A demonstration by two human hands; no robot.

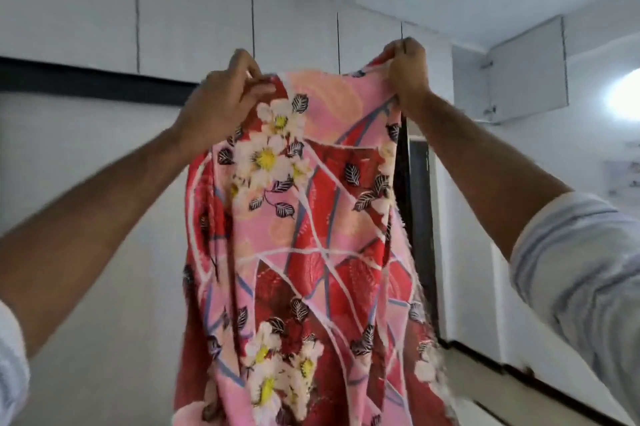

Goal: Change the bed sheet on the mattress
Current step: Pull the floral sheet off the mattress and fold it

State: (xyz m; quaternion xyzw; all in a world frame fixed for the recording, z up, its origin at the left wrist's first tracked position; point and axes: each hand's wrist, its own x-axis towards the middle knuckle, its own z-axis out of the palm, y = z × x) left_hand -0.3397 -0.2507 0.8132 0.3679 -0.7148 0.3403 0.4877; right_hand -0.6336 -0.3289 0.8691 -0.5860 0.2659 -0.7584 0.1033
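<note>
Up in front of you, close to the camera, hangs the bed sheet (304, 252). It is pink and red, with big white flowers that have yellow middles, little dark leaves, and white and blue lines that cross over each other. You hold it high by its top edge, and it hangs down in soft folds and goes past the bottom of the view. It looks a bit blurry.

Your left hand (221, 100) is on the left. Its fingers and thumb are curled and pinch the top edge of the cloth. Your right hand (408, 72) is on the right and a little higher. Its fingers are bunched tight and grip the other top corner. Both arms reach up, and your rolled-up striped sleeve (581, 273) shows on the right arm, near the camera.

Behind the sheet, farther away, stands a tall white wardrobe (86, 183) with flat doors. A dark strip (86, 77) runs across it on the left. Above that strip is a row of white top cupboards (194, 20) with their doors closed, so you cannot tell what is in them.

Far on the right, one small high cupboard has its grey door (526, 72) swung open. What is inside does not show. A bright light (627, 96) glows just past it, at the right edge.
</note>
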